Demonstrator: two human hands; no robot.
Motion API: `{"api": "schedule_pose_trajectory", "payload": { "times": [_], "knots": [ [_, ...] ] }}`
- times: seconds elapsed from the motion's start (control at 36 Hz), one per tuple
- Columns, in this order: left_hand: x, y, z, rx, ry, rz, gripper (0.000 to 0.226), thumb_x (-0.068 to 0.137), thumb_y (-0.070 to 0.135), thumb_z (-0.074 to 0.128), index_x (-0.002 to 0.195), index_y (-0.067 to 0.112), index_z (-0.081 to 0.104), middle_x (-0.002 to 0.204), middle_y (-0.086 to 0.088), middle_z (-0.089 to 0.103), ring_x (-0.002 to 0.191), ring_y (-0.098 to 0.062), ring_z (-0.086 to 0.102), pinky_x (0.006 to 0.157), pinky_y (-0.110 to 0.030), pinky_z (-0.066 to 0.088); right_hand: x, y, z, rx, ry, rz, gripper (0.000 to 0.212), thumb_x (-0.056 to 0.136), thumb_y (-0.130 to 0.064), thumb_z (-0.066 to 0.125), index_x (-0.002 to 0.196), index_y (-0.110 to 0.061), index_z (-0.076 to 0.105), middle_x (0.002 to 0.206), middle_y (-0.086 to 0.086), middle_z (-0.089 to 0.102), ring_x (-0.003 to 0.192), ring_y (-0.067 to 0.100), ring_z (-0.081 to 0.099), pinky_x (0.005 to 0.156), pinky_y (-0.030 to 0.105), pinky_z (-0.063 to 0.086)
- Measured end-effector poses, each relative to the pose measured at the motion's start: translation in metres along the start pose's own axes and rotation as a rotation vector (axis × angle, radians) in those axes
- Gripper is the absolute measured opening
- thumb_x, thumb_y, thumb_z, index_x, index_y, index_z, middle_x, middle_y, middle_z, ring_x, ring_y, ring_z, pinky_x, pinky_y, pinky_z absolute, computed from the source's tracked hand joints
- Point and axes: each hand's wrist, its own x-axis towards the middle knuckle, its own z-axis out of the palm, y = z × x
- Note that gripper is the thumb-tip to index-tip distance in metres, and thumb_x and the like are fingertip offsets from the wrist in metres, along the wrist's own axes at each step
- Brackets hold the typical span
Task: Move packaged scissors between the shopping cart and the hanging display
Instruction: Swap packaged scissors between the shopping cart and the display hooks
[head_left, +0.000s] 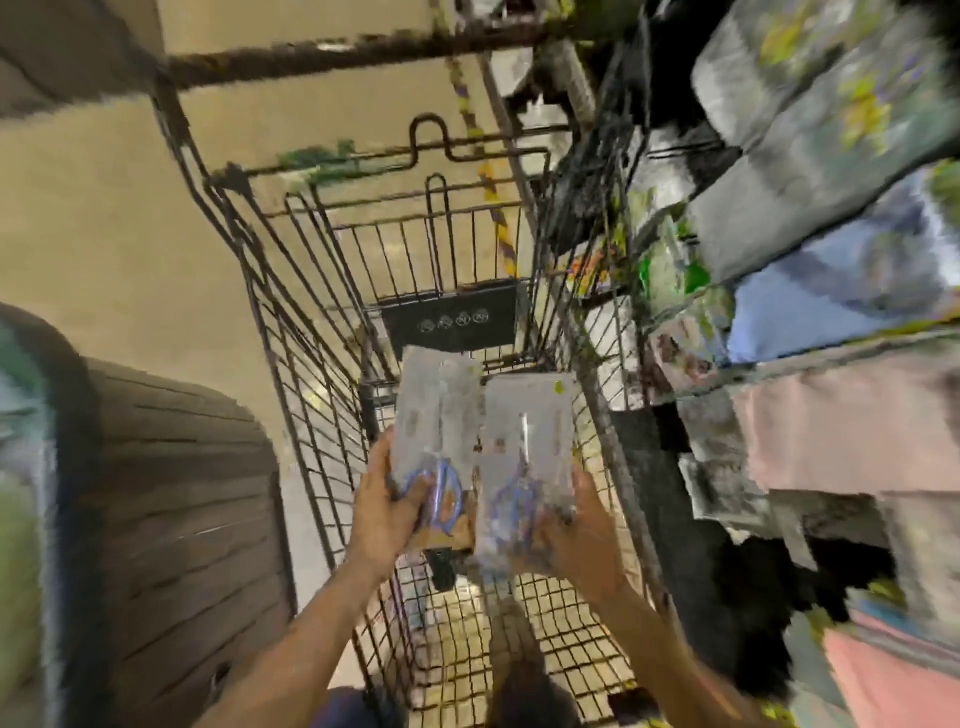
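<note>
A blurred, wide view looks down into a wire shopping cart (322, 395) on a pale tan floor (104, 218). At far left stands a brown ribbed bin or panel (187, 499) with a greenish smear at the frame edge. Two bare forearms reach forward over the cart basket. The left hand (387, 506) grips one packaged pair of scissors (439, 441) by its lower left edge, thumb pressed across the front; blue scissor handles show through the clear plastic. Just beside it, edges touching, the right hand (576, 525) clasps a second packaged pair of scissors (527, 447), fingers curled around the lower right corner, with blue-purple handles inside. Both packs are held upright above the cart's mesh floor, side by side. Print on the packs is too blurred to read. Behind them, a black panel (452, 319) on the cart's folding seat carries four small round white symbols, unreadable. At right hangs a crowded display (810, 249) of bagged goods in grey, blue, green and pink; no labels are legible.
</note>
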Motion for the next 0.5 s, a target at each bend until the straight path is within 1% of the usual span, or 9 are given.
{"api": "schedule_pose_trajectory", "payload": {
  "times": [0.06,0.11,0.19,0.22,0.28,0.33,0.36,0.42,0.5],
  "knots": [
    [-0.019,0.019,-0.016,0.023,-0.026,0.045,0.057,0.091,-0.010,0.063,0.140,0.010,0.044,0.111,0.015,0.067,0.091,0.013,0.066,0.072,-0.008,0.052,-0.031,-0.018,-0.007,0.070,0.034,-0.043,0.062,0.099,-0.009,0.060,0.137,-0.049,0.032,0.130,-0.023,0.052,0.107,-0.022,0.052,0.088,0.001,0.042],
    [-0.037,0.037,-0.031,0.047,-0.026,0.115,0.060,0.090,-0.010,0.064,0.143,0.007,0.042,0.119,0.010,0.063,0.096,0.017,0.062,0.077,-0.006,0.050,-0.064,-0.034,-0.012,0.137,0.110,-0.128,0.057,0.100,-0.003,0.057,0.145,-0.034,0.041,0.135,-0.013,0.060,0.116,-0.004,0.060,0.089,0.009,0.048],
    [-0.063,0.056,-0.053,0.047,-0.088,0.186,0.064,0.091,-0.001,0.068,0.145,0.018,0.042,0.129,0.005,0.064,0.111,0.005,0.063,0.087,-0.014,0.054,-0.114,-0.056,-0.017,0.189,0.166,-0.195,0.054,0.101,-0.012,0.057,0.144,-0.039,0.040,0.130,-0.031,0.060,0.117,-0.010,0.058,0.089,0.007,0.049],
    [-0.072,0.062,-0.059,0.033,-0.106,0.190,0.063,0.090,0.000,0.069,0.143,0.022,0.043,0.126,0.010,0.066,0.109,0.003,0.065,0.084,-0.016,0.056,-0.129,-0.058,-0.018,0.217,0.185,-0.204,0.053,0.100,-0.011,0.059,0.143,-0.038,0.042,0.129,-0.031,0.061,0.119,-0.007,0.060,0.093,0.013,0.051],
    [-0.088,0.070,-0.068,0.031,-0.145,0.238,0.065,0.088,0.000,0.070,0.139,0.029,0.043,0.116,0.028,0.067,0.103,0.010,0.064,0.080,-0.012,0.056,-0.159,-0.060,-0.019,0.259,0.266,-0.217,0.053,0.098,-0.007,0.062,0.140,-0.034,0.045,0.128,-0.026,0.064,0.120,0.001,0.062,0.094,0.021,0.055],
    [-0.102,0.077,-0.076,0.081,-0.188,0.303,0.069,0.088,0.003,0.071,0.139,0.036,0.039,0.116,0.039,0.060,0.105,0.012,0.061,0.079,-0.005,0.051,-0.187,-0.060,-0.019,0.297,0.326,-0.243,0.053,0.096,-0.002,0.063,0.138,-0.030,0.046,0.126,-0.024,0.065,0.119,0.003,0.063,0.088,0.016,0.054],
    [-0.109,0.081,-0.078,0.093,-0.217,0.323,0.069,0.089,0.006,0.071,0.139,0.038,0.038,0.120,0.036,0.057,0.107,0.010,0.059,0.079,-0.004,0.050,-0.201,-0.060,-0.019,0.321,0.350,-0.243,0.053,0.096,-0.001,0.063,0.139,-0.027,0.046,0.127,-0.021,0.066,0.119,0.005,0.064,0.087,0.015,0.053],
    [-0.123,0.088,-0.083,0.087,-0.269,0.353,0.065,0.089,0.012,0.073,0.140,0.036,0.042,0.131,0.019,0.058,0.112,0.003,0.060,0.084,-0.011,0.054,-0.229,-0.056,-0.019,0.349,0.398,-0.246,0.054,0.097,-0.002,0.062,0.143,-0.023,0.045,0.132,-0.013,0.065,0.121,0.010,0.064,0.088,0.020,0.055],
    [-0.147,0.103,-0.085,0.047,-0.335,0.420,0.064,0.086,0.012,0.074,0.140,0.028,0.044,0.132,0.004,0.062,0.113,-0.003,0.064,0.087,-0.017,0.056,-0.268,-0.056,-0.023,0.413,0.478,-0.264,0.054,0.096,-0.001,0.062,0.142,-0.024,0.047,0.134,-0.006,0.065,0.121,0.012,0.064,0.093,0.026,0.056]
  ]
}}
